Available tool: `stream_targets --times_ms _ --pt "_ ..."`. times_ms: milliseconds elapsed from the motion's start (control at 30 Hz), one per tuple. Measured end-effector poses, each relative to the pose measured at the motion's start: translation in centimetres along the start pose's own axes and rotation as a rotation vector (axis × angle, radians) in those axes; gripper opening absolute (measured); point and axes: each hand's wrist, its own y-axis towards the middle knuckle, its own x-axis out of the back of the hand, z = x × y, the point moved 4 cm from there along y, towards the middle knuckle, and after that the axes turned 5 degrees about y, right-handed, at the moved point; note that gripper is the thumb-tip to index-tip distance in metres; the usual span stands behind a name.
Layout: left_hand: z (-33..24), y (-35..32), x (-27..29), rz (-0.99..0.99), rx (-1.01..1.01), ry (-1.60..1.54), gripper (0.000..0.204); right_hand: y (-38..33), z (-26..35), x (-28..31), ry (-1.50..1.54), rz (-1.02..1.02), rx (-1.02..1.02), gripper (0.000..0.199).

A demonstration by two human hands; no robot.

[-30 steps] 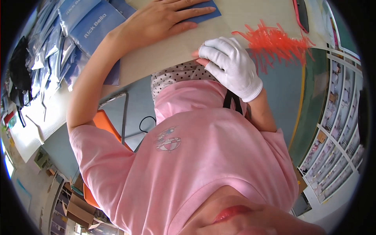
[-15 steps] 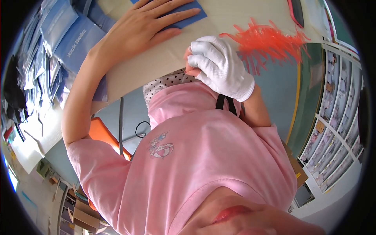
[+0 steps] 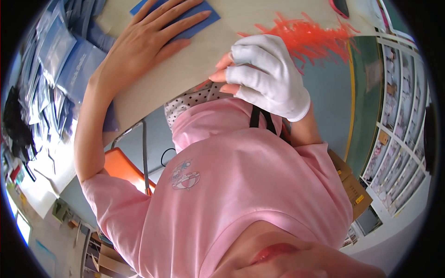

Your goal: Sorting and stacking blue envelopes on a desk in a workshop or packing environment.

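Observation:
My bare left hand (image 3: 155, 34) lies flat with its fingers spread on a blue rectangular sheet (image 3: 197, 27), pressing it on the pale table (image 3: 194, 62). My right hand (image 3: 271, 76) wears a white glove with bare fingertips and hovers at the table's near edge. Its fingers are curled; whatever they may hold is hidden. A thin orange-red sliver (image 3: 202, 85) shows just beyond its fingertips, and I cannot tell whether it is gripped. Behind the glove a pile of orange-red plastic strips (image 3: 315, 37) sits at the table's edge, some ends hanging over.
Many clear bags with blue cards (image 3: 79, 60) are heaped at the left. A phone in a red case (image 3: 340, 7) lies at the far right. An orange chair (image 3: 125, 169) stands by my left side, a cardboard box (image 3: 352, 187) by my right. White shelves (image 3: 394, 134) line the right.
My right hand's fingers have loosened from a tighter curl, and the orange-red sliver has come into sight. My left hand stays on the blue sheet. The whole view has shifted slightly.

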Motion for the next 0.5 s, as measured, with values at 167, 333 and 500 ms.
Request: stream_targets --times_ms 167,333,500 --pt "0.5 -0.4 -0.6 0.005 0.007 0.036 0.056 0.4 -0.9 -2.5 -0.006 0.088 -0.021 0.027" --pt "0.2 -0.1 -0.9 -0.018 -0.065 0.212 0.064 0.2 -1.1 -3.3 -0.005 0.135 -0.046 0.024" --pt "0.8 0.4 -1.1 -0.205 -0.147 0.257 0.053 -1.7 0.3 -0.5 0.220 0.144 0.000 0.024"
